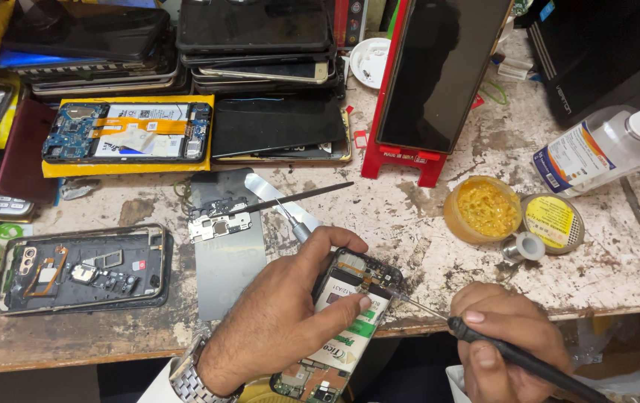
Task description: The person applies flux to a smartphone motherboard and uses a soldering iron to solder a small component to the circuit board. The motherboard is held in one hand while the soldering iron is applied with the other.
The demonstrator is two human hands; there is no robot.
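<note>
Left hand (283,313) clamped on opened phone (346,321) at near table edge, long axis near-far. Right hand (510,339) fingers closed on screwdriver (514,354), tip meeting phone's right side.

Bare bench strip (409,216) mid-table — phone stacks (253,45) behind, flux tub (482,209) right.

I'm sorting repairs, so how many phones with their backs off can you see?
3: one opened phone in the left hand, one on the yellow pad, one at the bench's left. The stacks behind may hide more.
</note>
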